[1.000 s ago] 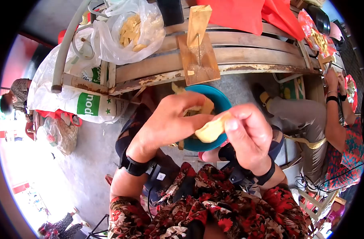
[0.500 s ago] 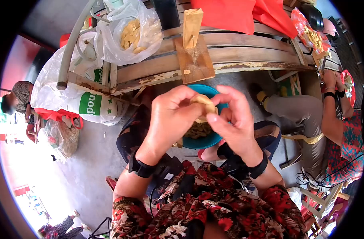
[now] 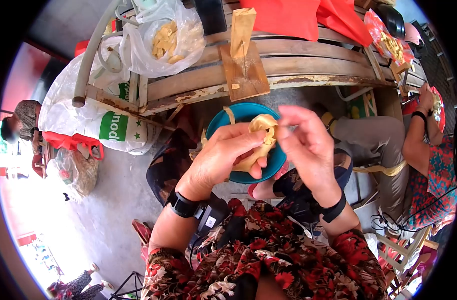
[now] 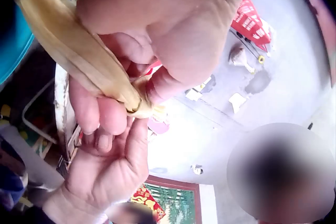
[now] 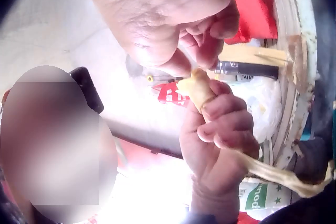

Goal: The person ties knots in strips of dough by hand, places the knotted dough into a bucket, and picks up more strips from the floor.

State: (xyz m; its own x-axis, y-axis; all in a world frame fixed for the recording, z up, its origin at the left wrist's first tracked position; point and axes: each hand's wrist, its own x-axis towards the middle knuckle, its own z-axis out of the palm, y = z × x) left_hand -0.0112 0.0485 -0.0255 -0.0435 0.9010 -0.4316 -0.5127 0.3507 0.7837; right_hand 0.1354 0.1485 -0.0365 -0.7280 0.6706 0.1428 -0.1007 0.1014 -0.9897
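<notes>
My left hand (image 3: 221, 152) grips a pale yellow fibrous strip (image 3: 262, 122) over the teal bucket (image 3: 246, 111). The strip's upper end is rolled into a small bundle that stands up between thumb and fingers. In the left wrist view the strip (image 4: 68, 40) runs broad and flat from the grip. The right wrist view shows the bundle's tip (image 5: 197, 77) above the curled left fingers, with a tail trailing below. Around that tip my right hand (image 3: 306, 142) has its thumb and fingers spread, fingertips right at it. More strips lie in the bucket, partly hidden by my hands.
Ahead is a slatted bench (image 3: 308, 67) with a wooden board (image 3: 253, 82), an upright block (image 3: 242, 30) and a thin spike. A plastic bag (image 3: 188, 55) of yellow pieces sits left of it, red cloth (image 3: 283, 20) behind. Another person (image 3: 423, 170) sits at the right.
Both hands were close together on the strip half a second ago. Now the right hand has drawn rightward with its fingers spread, while the rolled end shows upright in the left hand.
</notes>
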